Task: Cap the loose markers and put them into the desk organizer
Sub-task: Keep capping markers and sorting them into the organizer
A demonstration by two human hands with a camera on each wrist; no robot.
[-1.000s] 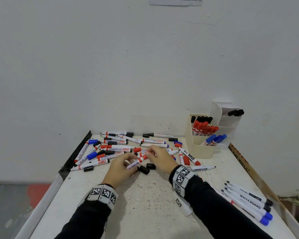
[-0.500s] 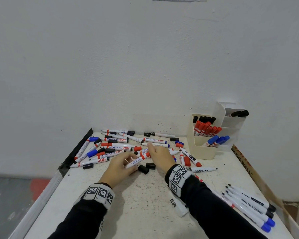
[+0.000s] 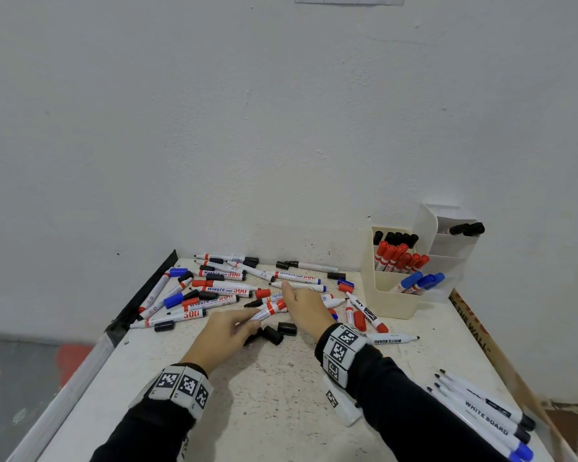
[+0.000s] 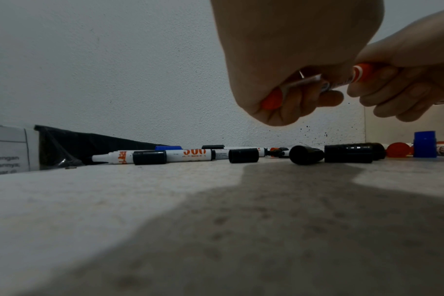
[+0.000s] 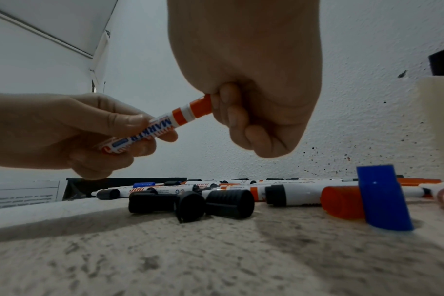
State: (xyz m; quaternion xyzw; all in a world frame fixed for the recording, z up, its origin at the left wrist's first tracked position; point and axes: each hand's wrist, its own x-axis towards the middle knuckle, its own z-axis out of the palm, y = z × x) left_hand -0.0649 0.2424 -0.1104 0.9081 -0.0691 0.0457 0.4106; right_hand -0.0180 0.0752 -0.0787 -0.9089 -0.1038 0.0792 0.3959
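Both hands hold one red marker (image 3: 270,309) just above the table. My left hand (image 3: 229,331) grips its white barrel (image 5: 150,130). My right hand (image 3: 306,306) has its fingers curled round the red cap end (image 5: 200,105), and the cap's far tip is hidden in that fist. In the left wrist view the same red marker (image 4: 360,73) runs between the two hands. The cream desk organizer (image 3: 391,295) stands at the back right with red, black and blue capped markers upright in it.
Many loose markers (image 3: 221,290) and caps lie scattered across the back of the table. Black caps (image 3: 281,330) sit right under the hands, and a blue cap (image 5: 383,197) and a red cap (image 5: 342,202) lie beside them. Several whiteboard markers (image 3: 481,415) lie at the near right.
My right hand's forefinger has stretched out toward the back over the pile. Both hands stay on the red marker at about the same spot.
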